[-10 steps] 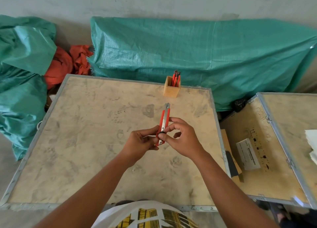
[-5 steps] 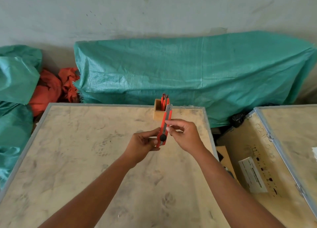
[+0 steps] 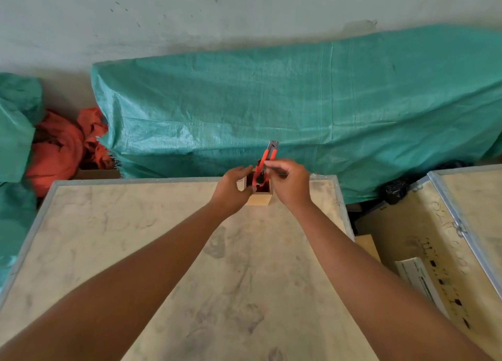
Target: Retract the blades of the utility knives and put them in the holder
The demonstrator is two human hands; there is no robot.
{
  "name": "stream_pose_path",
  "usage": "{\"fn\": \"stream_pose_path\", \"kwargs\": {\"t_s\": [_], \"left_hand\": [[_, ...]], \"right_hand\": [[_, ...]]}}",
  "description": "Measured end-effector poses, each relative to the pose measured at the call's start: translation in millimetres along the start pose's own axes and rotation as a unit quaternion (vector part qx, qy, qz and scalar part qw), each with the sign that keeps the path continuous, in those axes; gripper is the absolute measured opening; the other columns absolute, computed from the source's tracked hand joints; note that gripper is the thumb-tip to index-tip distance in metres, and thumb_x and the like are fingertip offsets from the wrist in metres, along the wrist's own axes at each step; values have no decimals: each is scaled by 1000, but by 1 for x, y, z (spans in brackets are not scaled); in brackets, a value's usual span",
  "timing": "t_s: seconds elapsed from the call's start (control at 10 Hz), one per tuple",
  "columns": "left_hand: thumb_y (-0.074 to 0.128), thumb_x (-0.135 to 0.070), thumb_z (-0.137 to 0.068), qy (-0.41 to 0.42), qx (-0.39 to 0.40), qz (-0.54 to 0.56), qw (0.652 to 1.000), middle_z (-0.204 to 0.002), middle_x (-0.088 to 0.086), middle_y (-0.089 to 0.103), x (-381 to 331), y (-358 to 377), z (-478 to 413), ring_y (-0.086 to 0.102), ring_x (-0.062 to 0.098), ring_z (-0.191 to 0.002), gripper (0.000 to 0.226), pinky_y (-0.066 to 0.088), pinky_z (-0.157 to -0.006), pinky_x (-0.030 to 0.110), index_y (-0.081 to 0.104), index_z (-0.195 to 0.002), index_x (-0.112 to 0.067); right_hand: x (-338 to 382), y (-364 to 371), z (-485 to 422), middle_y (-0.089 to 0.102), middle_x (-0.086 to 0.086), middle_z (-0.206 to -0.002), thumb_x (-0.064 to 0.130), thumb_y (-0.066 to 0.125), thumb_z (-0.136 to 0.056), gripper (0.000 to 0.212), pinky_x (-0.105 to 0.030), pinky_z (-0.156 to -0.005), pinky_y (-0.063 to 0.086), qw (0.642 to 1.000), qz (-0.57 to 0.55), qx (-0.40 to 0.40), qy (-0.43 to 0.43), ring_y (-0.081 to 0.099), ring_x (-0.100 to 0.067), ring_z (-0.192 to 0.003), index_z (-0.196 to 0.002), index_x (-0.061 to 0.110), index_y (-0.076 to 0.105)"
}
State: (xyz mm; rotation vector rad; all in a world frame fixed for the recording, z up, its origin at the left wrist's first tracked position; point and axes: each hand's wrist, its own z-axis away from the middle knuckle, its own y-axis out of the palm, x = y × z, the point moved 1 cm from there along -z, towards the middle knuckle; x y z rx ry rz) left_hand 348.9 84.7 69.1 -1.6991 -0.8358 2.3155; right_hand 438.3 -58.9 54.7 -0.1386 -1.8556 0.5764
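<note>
Up near the frame's centre, the right hand (image 3: 289, 182) pinches the orange utility knife (image 3: 264, 165) upright over the wooden holder (image 3: 259, 197), which the left hand (image 3: 232, 186) grips at its side, close to the surface's (image 3: 135, 252) far edge; bare board fills the lower frame.

Green tarpaulin (image 3: 298, 110) and orange cloth (image 3: 62, 148) lie against a pale wall (image 3: 190, 15).

left hand (image 3: 233, 187): curled, arm outstretched | right hand (image 3: 288, 182): fingers pinched, arm outstretched
</note>
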Motion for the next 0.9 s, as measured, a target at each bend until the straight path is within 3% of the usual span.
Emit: {"fn": "stream_pose_path", "kwargs": {"t_s": [0.1,0.2,0.3,0.5,0.6,0.7,0.8,0.9], "left_hand": [[75,-19,-83,-35,24,-45,998,-156,14,34,8,11,-11,27,28,-146,84,29,-113,37,26,-151,-11],[71,-12,-85,-48,31,-30,998,-134,14,57,14,23,-16,52,32,-127,68,40,-89,28,38,-144,-9],[67,-7,-86,-39,10,-15,999,-119,10,67,20,27,-17,62,28,-113,52,43,-83,28,51,-134,-18],[66,-7,-86,-45,-1,1,999,-125,7,67,24,27,-15,62,24,-116,53,48,-94,32,53,-136,-21],[66,-11,-84,-47,0,10,999,-119,3,69,24,26,-13,65,23,-111,54,53,-95,40,53,-134,-26],[67,-14,-83,-38,1,17,999,-115,1,71,18,25,-5,65,21,-108,58,53,-92,35,51,-138,-29],[67,-13,-87,-25,-10,21,999,-123,-1,67,2,17,6,60,17,-107,57,46,-86,28,49,-140,-24],[68,-17,-89,-16,-25,29,999,-135,1,61,-8,9,24,58,22,-115,54,48,-93,36,50,-139,-23]], "right_hand": [[-5,14,3,79,-7,-100,2,76,-84,19,-28,-84,60,1000,18,-5,-10,73,-14,-91,-101,10,80],[-12,27,9,79,-8,-100,-3,74,-84,22,-24,-86,58,999,38,10,-19,72,-16,-92,-101,10,81],[-17,32,12,79,-11,-102,-8,70,-83,27,-24,-89,55,997,58,41,-14,73,-20,-94,-102,8,80],[-19,31,16,79,-12,-106,-11,67,-83,32,-27,-94,55,996,72,39,-16,73,-22,-98,-108,6,78],[-21,28,18,78,-13,-107,-12,68,-83,33,-17,-91,55,997,65,31,-6,74,-24,-97,-109,5,77],[-12,18,23,77,-13,-108,-11,68,-84,33,0,-85,47,998,55,27,9,74,-19,-94,-111,5,77],[7,3,31,77,-12,-109,-8,71,-84,32,-4,-86,52,999,35,28,-1,71,-10,-91,-112,6,77],[53,-27,30,77,-6,-111,2,75,-86,29,-18,-89,58,1000,-3,5,-17,71,-7,-93,-114,10,76]]}}
